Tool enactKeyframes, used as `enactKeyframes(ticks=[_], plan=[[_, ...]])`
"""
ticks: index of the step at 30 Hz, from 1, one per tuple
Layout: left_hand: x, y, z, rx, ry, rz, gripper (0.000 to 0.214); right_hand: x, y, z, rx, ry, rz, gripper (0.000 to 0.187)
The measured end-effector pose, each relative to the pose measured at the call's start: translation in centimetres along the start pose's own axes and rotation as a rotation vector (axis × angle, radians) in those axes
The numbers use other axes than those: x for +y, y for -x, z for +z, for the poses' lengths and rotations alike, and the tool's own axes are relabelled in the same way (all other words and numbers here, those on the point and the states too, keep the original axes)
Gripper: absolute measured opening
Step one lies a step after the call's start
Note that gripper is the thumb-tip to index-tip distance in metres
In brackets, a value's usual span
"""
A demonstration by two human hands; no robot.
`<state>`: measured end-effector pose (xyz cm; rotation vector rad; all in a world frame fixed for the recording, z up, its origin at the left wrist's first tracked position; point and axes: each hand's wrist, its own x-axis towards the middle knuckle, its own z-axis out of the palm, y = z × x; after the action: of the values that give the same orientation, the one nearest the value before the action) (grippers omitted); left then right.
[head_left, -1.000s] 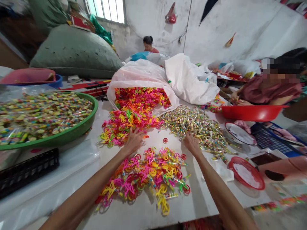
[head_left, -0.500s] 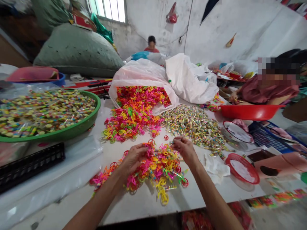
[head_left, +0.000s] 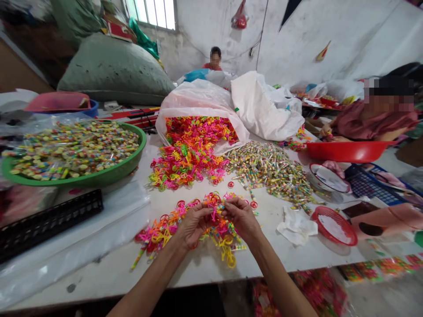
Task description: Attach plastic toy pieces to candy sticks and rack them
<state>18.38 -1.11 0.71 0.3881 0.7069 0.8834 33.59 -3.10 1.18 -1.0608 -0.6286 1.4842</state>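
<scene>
My left hand (head_left: 195, 225) is closed in a pinch on a pink plastic piece (head_left: 213, 214), a small toy-like shape. Right beside it, my right hand (head_left: 242, 216) has its thumb and fingers pinched on a small colourful tube, of which only a bluish tip shows. Both hands' fingertips nearly meet above a low heap of bright plastic pieces (head_left: 158, 232) mixed with tubes. A yellow piece (head_left: 228, 254) lies at the heap's near edge. Behind the hands, more pink, orange and yellow pieces (head_left: 190, 154) spill from a white sack (head_left: 198, 94), next to a pile of small filled tubes (head_left: 276, 171).
On the left stand a green basin (head_left: 142, 147) of packed tubes, a black plastic rack (head_left: 53, 222) and clear plastic bags (head_left: 109, 229). To the right are a white cloth (head_left: 297, 225), a red basket (head_left: 352, 240) and a red basin (head_left: 350, 152) before a seated person (head_left: 373, 119).
My right hand has moved left and down from beside the tube pile to my left hand's fingertips. The left hand still pinches the pink piece. The view has shifted slightly.
</scene>
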Motion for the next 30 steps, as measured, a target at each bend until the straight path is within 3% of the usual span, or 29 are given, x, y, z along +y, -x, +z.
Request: enactKeyframes(ticks=[5,13,20,24,26,30], plan=[[-0.3,0.5,0.2,0.014,0.005,-0.015,0.012,0.1,0.6,-0.3,-0.073,-0.023,-0.021,0.018],[-1.1,0.2,0.2,0.032,-0.045,-0.026,0.015,-0.1,1.1,-0.5,-0.038,0.112,-0.084,0.018],[-2.0,0.0,0.9,0.158,-0.256,0.206,0.02,0.3,2.3,-0.2,0.137,0.381,-0.243,0.014],[-1.9,0.0,0.8,0.063,-0.314,0.11,0.019,0.1,2.6,-0.9,0.089,0.363,-0.164,0.015],[-1.2,-0.4,0.5,0.025,-0.53,0.168,0.017,-0.4,2.4,-1.4,0.048,0.443,-0.174,0.014],[2.0,-3.7,0.0,0.042,-1.195,0.468,0.016,-2.5,-0.2,-3.2,0.073,0.888,-0.359,0.015]])
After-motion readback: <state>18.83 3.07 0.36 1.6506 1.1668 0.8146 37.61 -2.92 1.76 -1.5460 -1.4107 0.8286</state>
